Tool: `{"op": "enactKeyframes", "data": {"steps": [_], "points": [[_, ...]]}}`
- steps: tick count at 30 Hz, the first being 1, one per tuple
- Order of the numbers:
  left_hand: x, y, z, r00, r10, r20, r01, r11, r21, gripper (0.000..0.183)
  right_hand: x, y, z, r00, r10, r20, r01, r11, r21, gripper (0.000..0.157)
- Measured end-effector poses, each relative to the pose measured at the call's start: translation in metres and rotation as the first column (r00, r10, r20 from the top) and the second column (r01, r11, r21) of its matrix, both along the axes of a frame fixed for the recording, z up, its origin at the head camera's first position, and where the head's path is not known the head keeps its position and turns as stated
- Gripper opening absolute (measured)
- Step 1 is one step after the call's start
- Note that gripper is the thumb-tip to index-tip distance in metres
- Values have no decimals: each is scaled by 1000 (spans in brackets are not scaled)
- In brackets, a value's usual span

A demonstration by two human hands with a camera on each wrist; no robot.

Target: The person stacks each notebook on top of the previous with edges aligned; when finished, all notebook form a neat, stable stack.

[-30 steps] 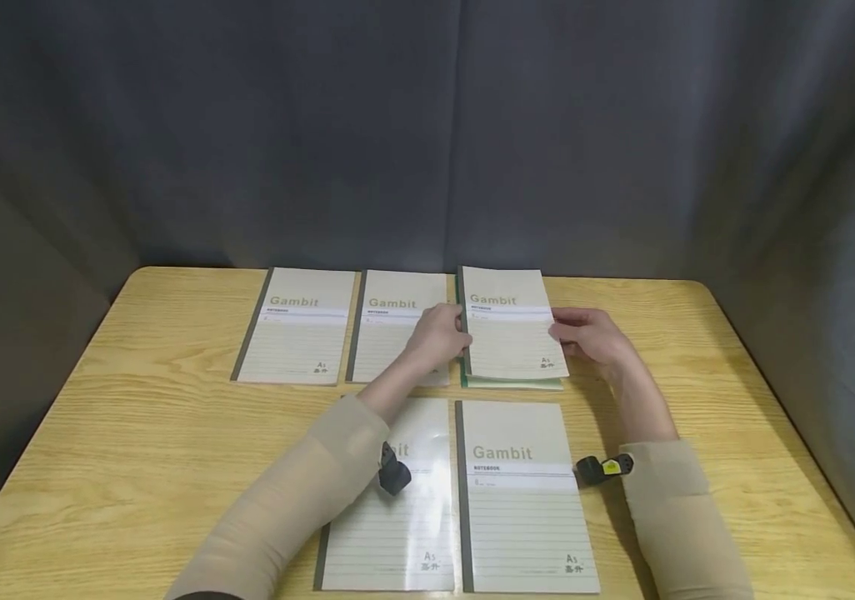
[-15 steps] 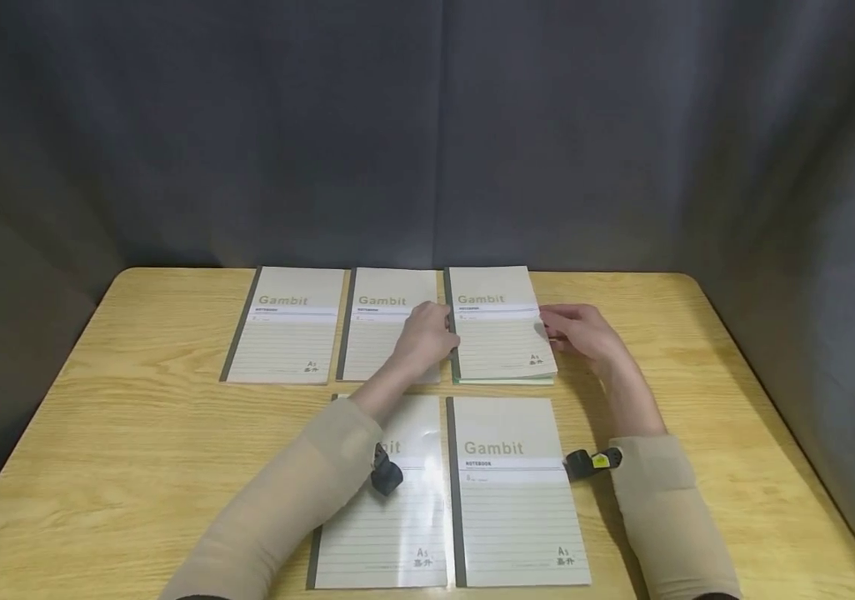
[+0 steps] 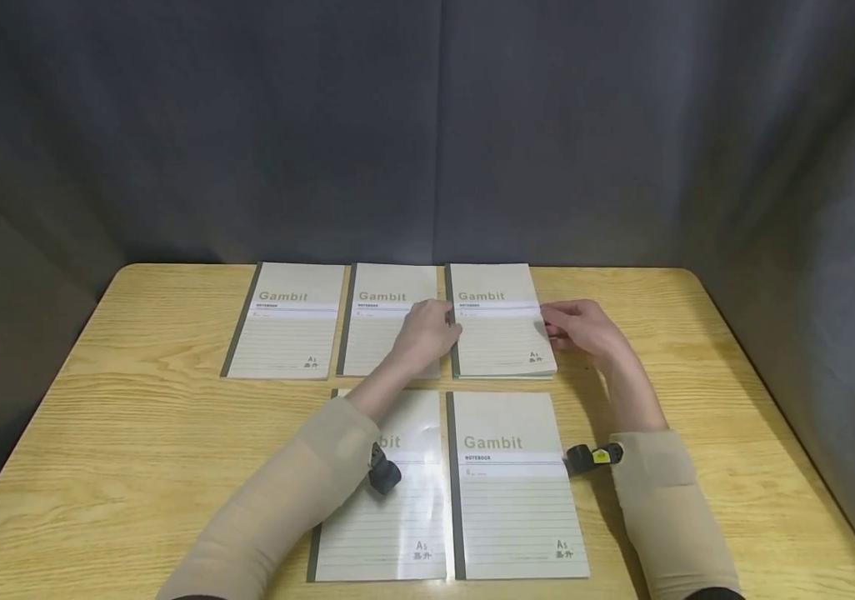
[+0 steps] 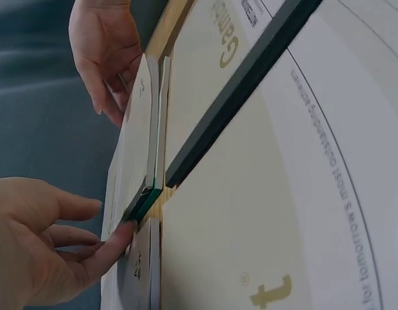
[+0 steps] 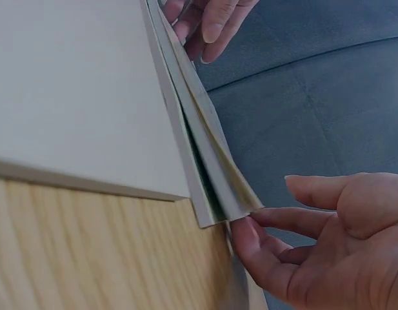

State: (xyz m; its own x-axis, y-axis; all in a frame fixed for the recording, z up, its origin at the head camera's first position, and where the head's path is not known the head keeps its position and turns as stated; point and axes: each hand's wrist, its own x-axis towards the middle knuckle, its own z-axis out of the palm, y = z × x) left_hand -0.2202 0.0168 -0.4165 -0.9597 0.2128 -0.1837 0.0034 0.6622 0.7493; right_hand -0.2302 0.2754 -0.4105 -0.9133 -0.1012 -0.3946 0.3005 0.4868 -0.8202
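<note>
At the back right of the table lies a stack of notebooks; the top notebook (image 3: pixel 498 333) has a pale "Gambit" cover and dark spine. Another notebook peeks out beneath it, a green strip showing at its spine (image 4: pixel 147 203). My left hand (image 3: pixel 427 329) holds the top notebook's spine side, thumb right at the edge in the left wrist view. Across from it, my right hand (image 3: pixel 581 327) holds the opposite edge, thumb and a finger around a corner whose layers (image 5: pixel 215 161) fan slightly apart in the right wrist view.
Two matching notebooks, one far left (image 3: pixel 288 325) and one middle (image 3: pixel 371 333), share the back row. In front lie two more, a left one (image 3: pixel 397 533) partly under my left sleeve and a right one (image 3: pixel 517 500). A dark curtain (image 3: pixel 427 133) stands behind the wooden table (image 3: pixel 135 417).
The top notebook has come down and lined up over the one beneath, whose green spine and lower edge now barely show from above. Both hands stay at its sides.
</note>
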Motion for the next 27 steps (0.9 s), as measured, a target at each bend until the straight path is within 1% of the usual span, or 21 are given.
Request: {"op": "enactKeyframes", "data": {"steps": [3, 6, 10, 13, 16, 19, 22, 27], "points": [[0, 1, 0, 1000, 16, 6, -16, 999, 29, 45, 0, 0, 1, 1000, 17, 17, -17, 1000, -1, 53], [-1, 1, 0, 999, 34, 21, -36, 996, 85, 48, 1, 0, 4, 999, 26, 30, -26, 1000, 1, 56], [-3, 0, 1, 997, 41, 64, -50, 988, 148, 51, 2, -3, 8, 999, 29, 27, -30, 999, 33, 57], [-5, -2, 4, 993, 45, 105, -63, 982, 177, 50, 3, -6, 12, 999, 49, 20, -51, 997, 66, 56], [-6, -4, 6, 989, 49, 141, -75, 979, 188, 49, 5, -8, 14, 997, 68, 23, -70, 995, 77, 56], [-6, -7, 7, 986, 48, 162, -79, 979, 189, 48, 6, -9, 16, 997, 74, 30, -75, 995, 64, 56], [-6, -8, 8, 984, 54, 171, -86, 978, 188, 47, 5, -9, 18, 997, 76, 32, -78, 995, 61, 55], [-4, -7, 7, 981, 53, 189, -93, 973, 212, 47, 6, -8, 18, 997, 71, 36, -73, 995, 71, 54]]}}
